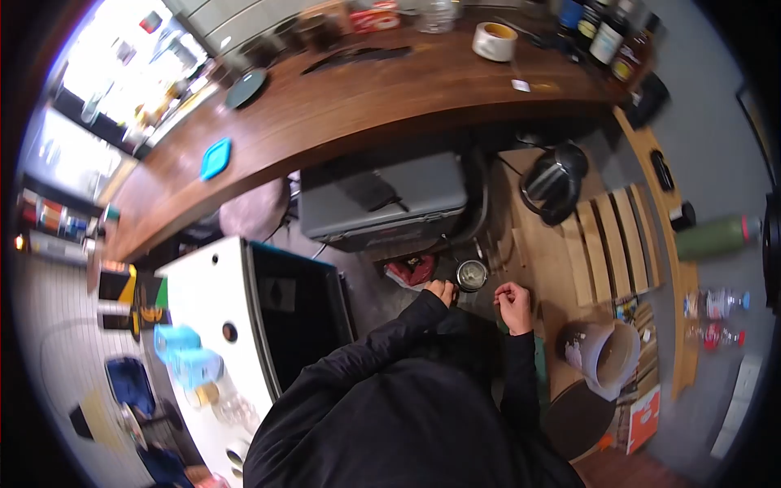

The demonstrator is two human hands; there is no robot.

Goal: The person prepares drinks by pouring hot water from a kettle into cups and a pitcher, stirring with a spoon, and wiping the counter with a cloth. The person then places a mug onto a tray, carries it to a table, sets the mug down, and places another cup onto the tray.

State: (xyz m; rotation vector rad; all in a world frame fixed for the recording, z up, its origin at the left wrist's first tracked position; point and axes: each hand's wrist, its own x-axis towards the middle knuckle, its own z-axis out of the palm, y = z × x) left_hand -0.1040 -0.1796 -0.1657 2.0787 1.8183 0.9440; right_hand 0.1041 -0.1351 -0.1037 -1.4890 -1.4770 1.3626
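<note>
One round container (472, 276) between left hand (442, 291), right hand (512, 304); cooler (431, 183) beyond.

Counter, far side: brown wood. Tray (215, 159) on it, left: bright blue. Tape roll (495, 41), right: white, yellow-orange inner ring. Cooler (382, 199) beneath: grey. Kettle (555, 183), right: black. Bottle (714, 237), far right: green. Cups (189, 358), near left: translucent light blue. Sleeves (374, 346): plain black. Slats (614, 244), right: pale tan stripes.
</note>
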